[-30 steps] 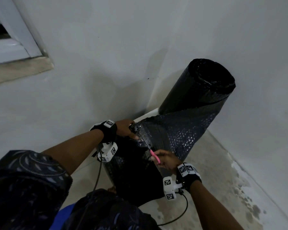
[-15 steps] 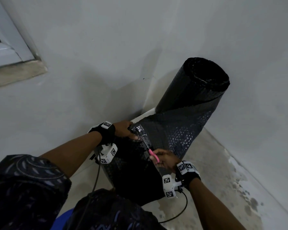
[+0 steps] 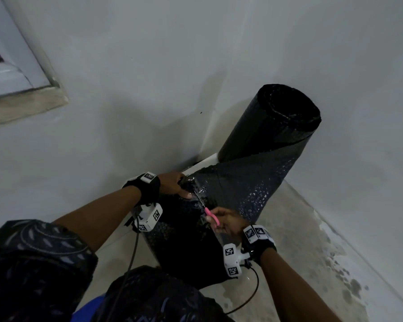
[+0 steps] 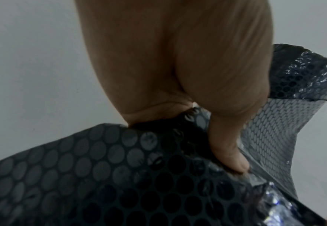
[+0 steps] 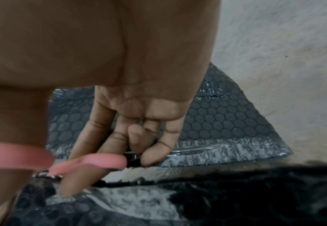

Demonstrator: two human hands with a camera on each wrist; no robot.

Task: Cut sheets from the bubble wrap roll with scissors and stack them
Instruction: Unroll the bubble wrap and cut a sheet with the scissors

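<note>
A black bubble wrap roll (image 3: 272, 122) stands upright in the room corner, and its loose sheet (image 3: 242, 187) runs down toward me. My left hand (image 3: 175, 185) grips the sheet's top edge, thumb (image 4: 234, 157) pressed on the bubbles (image 4: 100, 175). My right hand (image 3: 226, 220) holds pink-handled scissors (image 3: 210, 216), thumb and fingers through the pink loops (image 5: 102, 160). The thin blades (image 3: 199, 199) lie in the sheet just right of my left thumb, pointing up toward it. The cut part of the sheet (image 3: 184, 240) hangs dark below my left hand.
Grey walls (image 3: 149, 77) meet in the corner behind the roll. The concrete floor (image 3: 312, 252) is stained at the right. A window sill (image 3: 21, 108) juts out at upper left. My patterned sleeve (image 3: 33, 263) and knee fill the bottom left.
The scissors have advanced a little up the sheet toward my left hand. My head view shifted slightly; the left hand keeps its grip.
</note>
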